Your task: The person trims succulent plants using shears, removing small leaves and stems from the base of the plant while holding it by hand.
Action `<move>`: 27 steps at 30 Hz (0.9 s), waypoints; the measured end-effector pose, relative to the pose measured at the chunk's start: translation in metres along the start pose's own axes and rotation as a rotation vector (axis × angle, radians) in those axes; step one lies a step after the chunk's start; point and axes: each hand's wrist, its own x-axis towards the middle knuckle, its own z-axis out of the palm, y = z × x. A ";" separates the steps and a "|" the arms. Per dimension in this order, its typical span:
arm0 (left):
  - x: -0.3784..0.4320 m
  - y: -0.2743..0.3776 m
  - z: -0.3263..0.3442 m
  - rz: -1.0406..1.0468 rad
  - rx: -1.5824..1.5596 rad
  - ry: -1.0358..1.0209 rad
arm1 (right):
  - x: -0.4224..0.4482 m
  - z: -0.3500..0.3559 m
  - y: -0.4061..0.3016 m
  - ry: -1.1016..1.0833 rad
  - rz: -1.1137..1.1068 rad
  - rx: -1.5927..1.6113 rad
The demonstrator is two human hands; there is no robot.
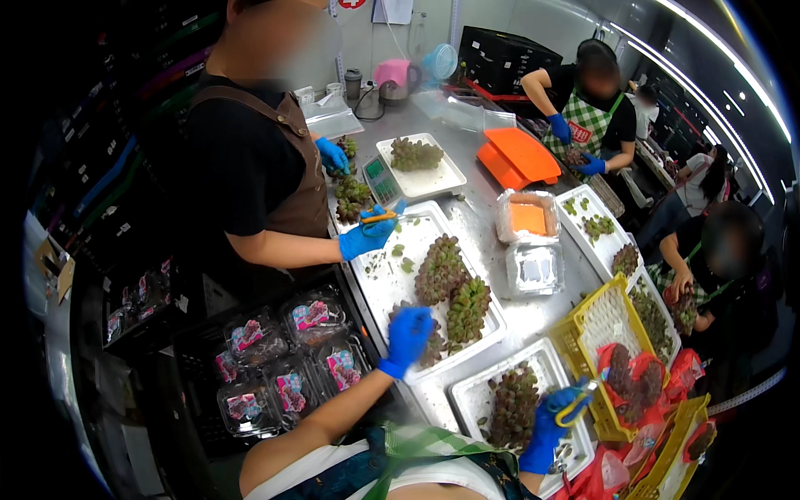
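My left hand (409,337), in a blue glove, is over the near left part of a large white tray (500,331). Grape bunches lie beside it, one reddish green (440,269) and one greener (467,309); whether the fingers hold anything cannot be told. My right hand (559,415), also gloved in blue, grips yellow-handled scissors (578,403) above the right part of a smaller white tray (459,394). A dark grape bunch (512,406) lies in that tray, left of my right hand.
A co-worker's gloved hand (369,237) with orange scissors reaches over the large tray. A scale (382,181) holds grapes. Clear plastic boxes (534,269) stand mid-table. A black crate (200,400) of packed boxes is at left; yellow crates (562,344) stand at right. Other co-workers are across the table.
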 end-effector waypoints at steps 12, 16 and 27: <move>-0.110 0.035 0.047 -0.269 -0.182 -0.548 | -0.061 0.042 0.081 -0.051 0.396 -0.383; -0.100 0.106 0.076 -0.345 -0.442 -0.775 | -0.081 0.028 0.041 -0.112 0.346 -0.604; -0.118 0.148 0.114 -0.550 -0.673 -0.913 | -0.097 0.024 0.008 -0.105 0.365 -0.721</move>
